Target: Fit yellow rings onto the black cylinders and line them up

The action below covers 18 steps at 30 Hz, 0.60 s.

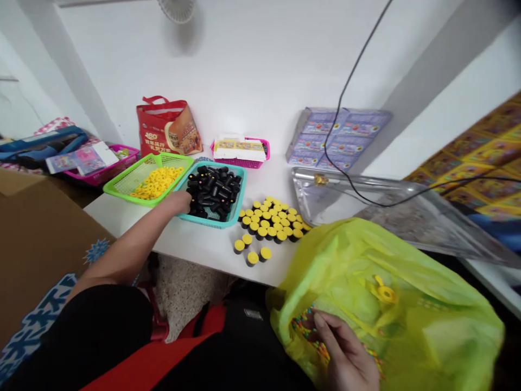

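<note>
My left hand point(181, 203) reaches over the near left corner of a teal basket point(243, 187). Its fingers are out of sight among the black cylindrical pieces point(215, 187) heaped there, some with small coloured dots. Down on the right, my right hand point(345, 350) is inside a translucent yellow-green plastic bag point(325, 250). Its thumb and fingers are pinched together; what they hold, if anything, is too small to make out. Tiny multicoloured pieces point(303, 326) lie in the bag close to the fingertips, and a yellow ring-shaped piece point(386, 294) rests farther back.
Several black cylinders with yellow tops point(271, 220) stand on the white table point(191, 241). A green basket point(122, 179) holds yellow rings. Behind are a red bag point(157, 127), a pink basket point(244, 162) and purple boxes point(337, 136). A metal tray point(299, 190) and a hanging cable point(340, 108) are on the right.
</note>
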Tool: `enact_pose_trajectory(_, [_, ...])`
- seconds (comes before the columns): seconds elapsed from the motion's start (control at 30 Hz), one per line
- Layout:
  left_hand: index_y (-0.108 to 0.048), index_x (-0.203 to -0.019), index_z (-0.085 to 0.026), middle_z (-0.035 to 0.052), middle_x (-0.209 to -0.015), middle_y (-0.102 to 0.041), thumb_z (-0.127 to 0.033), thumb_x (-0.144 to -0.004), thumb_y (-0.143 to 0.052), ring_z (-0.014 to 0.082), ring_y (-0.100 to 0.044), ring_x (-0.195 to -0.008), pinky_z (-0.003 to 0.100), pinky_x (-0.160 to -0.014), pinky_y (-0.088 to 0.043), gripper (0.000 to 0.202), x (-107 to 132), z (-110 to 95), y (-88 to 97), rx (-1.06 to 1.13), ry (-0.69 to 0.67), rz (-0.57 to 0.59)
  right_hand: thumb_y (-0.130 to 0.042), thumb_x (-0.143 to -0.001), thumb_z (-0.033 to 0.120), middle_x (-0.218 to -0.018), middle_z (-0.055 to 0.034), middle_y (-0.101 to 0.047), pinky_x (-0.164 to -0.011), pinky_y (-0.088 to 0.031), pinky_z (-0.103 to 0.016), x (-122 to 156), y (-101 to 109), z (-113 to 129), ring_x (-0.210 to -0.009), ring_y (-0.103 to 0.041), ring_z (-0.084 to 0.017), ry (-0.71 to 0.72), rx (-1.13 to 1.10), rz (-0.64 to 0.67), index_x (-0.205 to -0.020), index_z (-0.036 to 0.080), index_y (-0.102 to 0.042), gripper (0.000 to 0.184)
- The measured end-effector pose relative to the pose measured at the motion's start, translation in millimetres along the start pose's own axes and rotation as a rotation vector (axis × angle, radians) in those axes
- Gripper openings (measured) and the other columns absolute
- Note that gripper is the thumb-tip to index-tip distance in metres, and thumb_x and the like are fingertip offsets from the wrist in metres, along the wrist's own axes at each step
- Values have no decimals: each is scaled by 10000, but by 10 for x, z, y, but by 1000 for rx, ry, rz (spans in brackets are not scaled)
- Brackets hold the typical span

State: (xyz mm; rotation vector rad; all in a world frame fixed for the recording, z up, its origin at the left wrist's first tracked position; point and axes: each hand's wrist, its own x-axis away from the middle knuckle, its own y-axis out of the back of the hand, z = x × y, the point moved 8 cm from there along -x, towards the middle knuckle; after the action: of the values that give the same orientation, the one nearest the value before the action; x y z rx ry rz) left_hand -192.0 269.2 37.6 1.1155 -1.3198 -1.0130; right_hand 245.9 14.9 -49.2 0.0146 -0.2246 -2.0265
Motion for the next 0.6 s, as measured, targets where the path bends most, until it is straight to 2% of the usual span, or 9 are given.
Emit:
enact_pose_trajectory(0.07, [-731,-823,-129,195,-952,-730,-186,-620,-736,393,-650,-1026,414,-887,-473,211,-69,60,-62,-34,2,50,-811,-606,690,-717,-72,-712,-604,-534,-326,-10,-18,5,-684,-630,-225,-1,-23,3,-737,189,-757,521])
enact_pose_trajectory(0.23, [-677,-784,-181,26,-792,-696,-169,-578,-769,262,-640,-904,277,-789,-448,226,-199,121,-74,2,-10,78,-823,-635,642,-732,-72,-718,-618,-529,-321,-51,-2,-18,-701,-642,-222,-4,-64,-13,-764,183,-757,481])
enact_pose_trajectory(0.37, [-602,-755,-183,-27,-670,-617,-182,-595,-743,209,-605,-738,246,-652,-409,213,-133,88,-30,37,-20,68,-818,-684,576,-693,-53,-699,-593,-514,-309,-53,18,87,-661,-631,-203,35,-132,-1,-740,188,-742,399])
enact_pose_trajectory(0.43, [-567,-775,-174,-43,-638,-578,-189,-646,-705,186,-578,-694,235,-627,-392,190,-92,73,17,36,-43,50,-811,-714,517,-688,-39,-693,-590,-509,-304,-71,94,185,-643,-622,-187,70,-198,-28,-745,195,-734,334])
enact_pose_trajectory(0.47, [-565,-827,-168,-53,-667,-581,-186,-695,-668,166,-575,-714,218,-639,-389,168,-84,55,51,43,-73,37,-809,-727,484,-692,-29,-689,-594,-509,-299,-90,168,224,-641,-621,-177,80,-238,-68,-756,198,-728,299])
enact_pose_trajectory(0.53, [-577,-856,-161,-75,-664,-566,-202,-706,-694,132,-548,-674,193,-621,-367,195,-75,74,163,104,-32,-30,-812,-720,433,-697,-16,-681,-570,-499,-285,-136,346,274,-626,-622,-163,90,-319,-163,-747,199,-710,257])
enact_pose_trajectory(0.6, [-605,-813,-159,-84,-611,-509,-277,-683,-766,101,-485,-583,180,-583,-331,239,30,18,362,138,23,-225,-807,-715,410,-713,-12,-681,-541,-486,-272,-172,483,287,-617,-635,-158,66,-382,-229,-754,199,-699,240])
